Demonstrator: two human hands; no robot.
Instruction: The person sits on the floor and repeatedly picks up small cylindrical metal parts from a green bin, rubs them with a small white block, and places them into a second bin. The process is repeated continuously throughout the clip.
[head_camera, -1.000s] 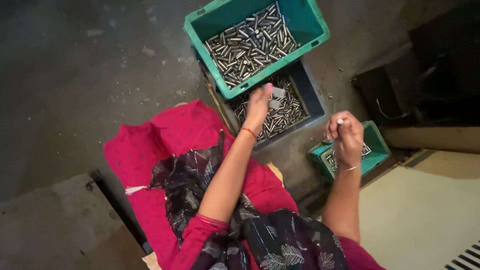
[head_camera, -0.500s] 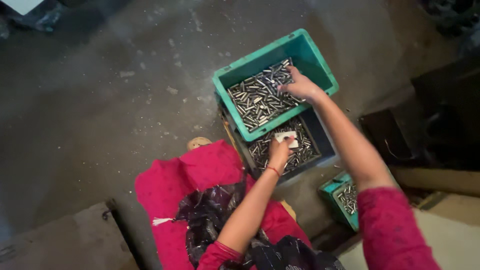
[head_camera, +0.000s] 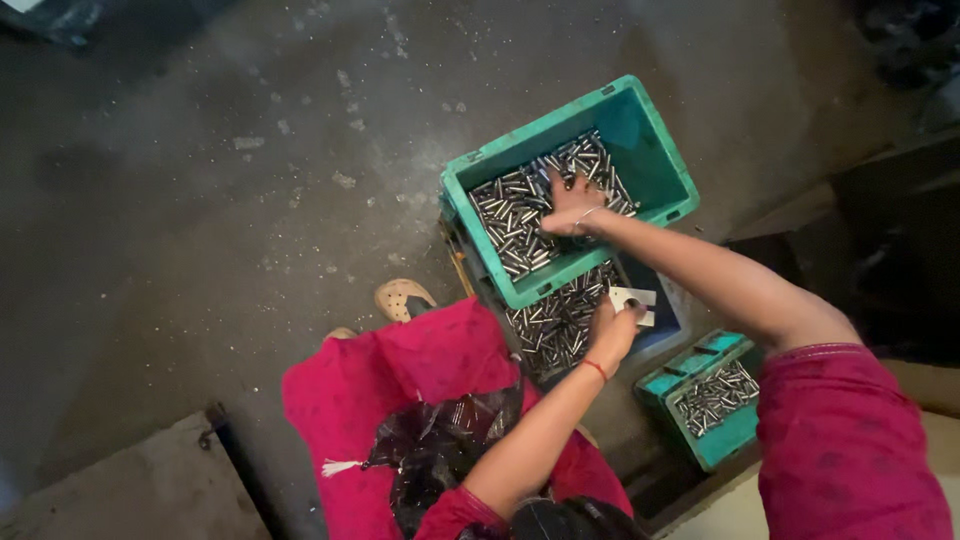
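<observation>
- Our right hand (head_camera: 572, 203) reaches to the upper middle of the frame, fingers spread wide and pressed into the pins (head_camera: 520, 215) that fill the green crate (head_camera: 655, 165), likely so as to gather several at once.
- Our left hand (head_camera: 612, 328) is closed on a small white gauge (head_camera: 633, 301), held low over the blue crate (head_camera: 668, 325), perhaps to keep it ready above more pins.
- The green crate sits askew on the blue one, leaving the lower one partly uncovered.
- A small green bin (head_camera: 715, 400) of pins stands at lower right, near our knee.
- All rest on the floor (head_camera: 200, 200).
</observation>
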